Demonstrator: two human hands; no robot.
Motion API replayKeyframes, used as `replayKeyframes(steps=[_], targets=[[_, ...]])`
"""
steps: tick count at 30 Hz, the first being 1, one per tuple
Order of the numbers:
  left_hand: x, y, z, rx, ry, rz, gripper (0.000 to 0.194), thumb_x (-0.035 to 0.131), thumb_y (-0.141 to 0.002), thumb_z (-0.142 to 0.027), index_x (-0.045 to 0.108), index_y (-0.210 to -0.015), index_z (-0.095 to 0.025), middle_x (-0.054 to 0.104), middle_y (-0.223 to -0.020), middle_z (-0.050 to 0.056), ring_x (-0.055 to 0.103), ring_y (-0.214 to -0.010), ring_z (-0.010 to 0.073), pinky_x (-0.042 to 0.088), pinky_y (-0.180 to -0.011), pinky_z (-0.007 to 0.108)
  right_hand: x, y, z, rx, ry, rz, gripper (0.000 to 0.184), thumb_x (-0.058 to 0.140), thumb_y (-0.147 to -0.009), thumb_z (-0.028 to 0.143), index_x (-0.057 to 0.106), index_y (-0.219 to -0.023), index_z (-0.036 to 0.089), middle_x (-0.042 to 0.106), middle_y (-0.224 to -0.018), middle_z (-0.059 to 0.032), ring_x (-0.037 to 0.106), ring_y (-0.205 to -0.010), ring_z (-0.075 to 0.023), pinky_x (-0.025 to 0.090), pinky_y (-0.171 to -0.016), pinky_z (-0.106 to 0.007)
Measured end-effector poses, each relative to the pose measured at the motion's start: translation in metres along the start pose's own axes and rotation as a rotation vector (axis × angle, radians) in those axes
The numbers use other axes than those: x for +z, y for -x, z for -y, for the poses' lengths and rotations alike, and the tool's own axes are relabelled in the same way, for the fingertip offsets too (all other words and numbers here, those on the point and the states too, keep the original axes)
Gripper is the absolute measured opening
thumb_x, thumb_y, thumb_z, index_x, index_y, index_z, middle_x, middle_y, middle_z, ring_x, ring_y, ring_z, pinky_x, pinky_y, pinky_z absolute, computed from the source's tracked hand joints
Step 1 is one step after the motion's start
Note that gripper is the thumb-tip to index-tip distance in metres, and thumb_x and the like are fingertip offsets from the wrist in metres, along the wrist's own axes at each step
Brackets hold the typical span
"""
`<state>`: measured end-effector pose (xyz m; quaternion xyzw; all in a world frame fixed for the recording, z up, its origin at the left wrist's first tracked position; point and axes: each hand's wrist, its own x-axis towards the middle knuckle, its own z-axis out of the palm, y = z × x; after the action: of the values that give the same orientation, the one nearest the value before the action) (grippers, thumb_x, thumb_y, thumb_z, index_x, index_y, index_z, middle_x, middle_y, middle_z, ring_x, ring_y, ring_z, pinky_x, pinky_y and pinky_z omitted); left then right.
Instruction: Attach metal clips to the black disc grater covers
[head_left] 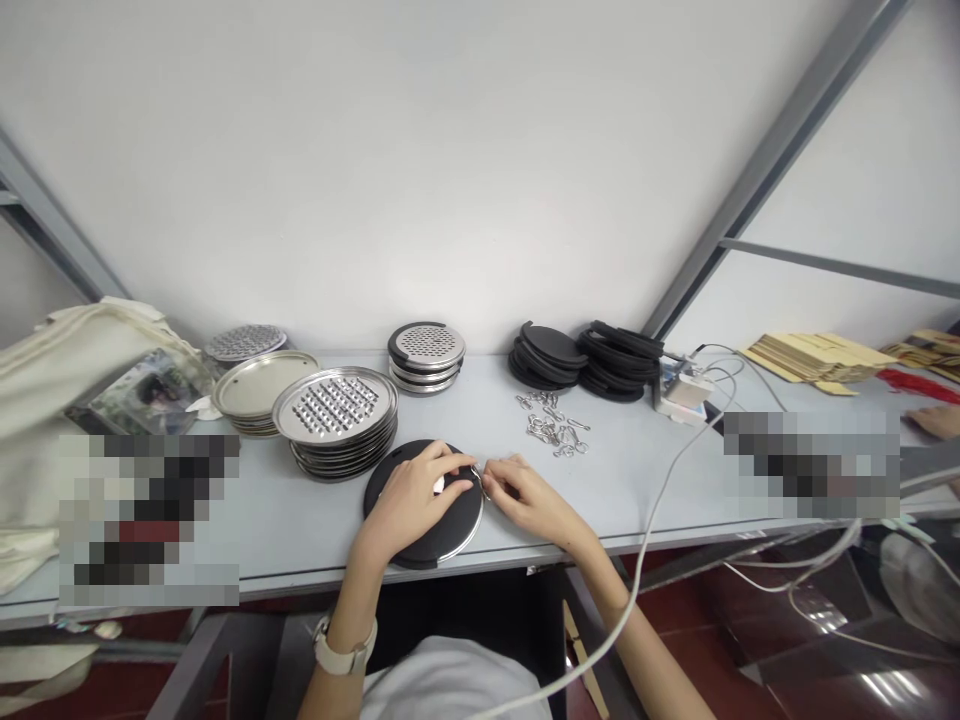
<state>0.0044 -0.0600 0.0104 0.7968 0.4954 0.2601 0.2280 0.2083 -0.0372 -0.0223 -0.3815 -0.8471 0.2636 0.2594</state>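
Observation:
A round black disc (427, 545) with a shiny metal rim lies flat at the table's front edge. Across its top rests my left hand (409, 500), thumb and forefinger bent toward the right edge, holding the disc there. A small white piece (439, 486) shows between those fingers; what it is I cannot tell. My right hand (529, 497) is closed in a pinch on a small metal clip (478, 474) at the disc's right edge. Part of the clip is hidden by the fingertips. Beyond my hands lies a loose pile of metal clips with rings (551, 432).
Left stand stacked round grater plates (337, 408) and plain metal discs (262, 385). Behind are black-rimmed graters (427, 345) and black discs (551, 345). A white cable (660, 500) crosses by my right arm. Cardboard pieces (817, 357) and another person's hand (934, 421) are far right.

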Motion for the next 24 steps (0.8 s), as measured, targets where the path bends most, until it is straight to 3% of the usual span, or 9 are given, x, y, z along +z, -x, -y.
replayKeyframes(steps=[10,24], targets=[[-0.0001,0.0015,-0.0013,0.001,-0.027,-0.003,0.032,0.052,-0.092,-0.033,0.059,-0.122,-0.04,0.06,-0.102,-0.003,0.061,-0.087,0.0144,0.043,-0.082,0.027,-0.0003,0.0008,-0.0002,-0.016,0.018,0.001,0.029,0.038,-0.098,0.027,0.039,-0.071,0.019,0.041,-0.062,0.0056,0.039,-0.061,-0.0114,0.034,-0.075,-0.029],[0.0025,0.0012,-0.0005,0.02,-0.076,-0.024,0.028,0.051,-0.092,-0.035,0.06,-0.118,-0.031,0.061,-0.104,-0.001,0.062,-0.089,0.016,0.044,-0.08,0.028,0.0024,0.0001,0.0003,-0.052,0.119,-0.012,0.028,0.03,-0.102,0.028,0.047,-0.081,0.02,0.052,-0.072,0.0007,0.049,-0.07,-0.0151,0.037,-0.082,-0.033]])
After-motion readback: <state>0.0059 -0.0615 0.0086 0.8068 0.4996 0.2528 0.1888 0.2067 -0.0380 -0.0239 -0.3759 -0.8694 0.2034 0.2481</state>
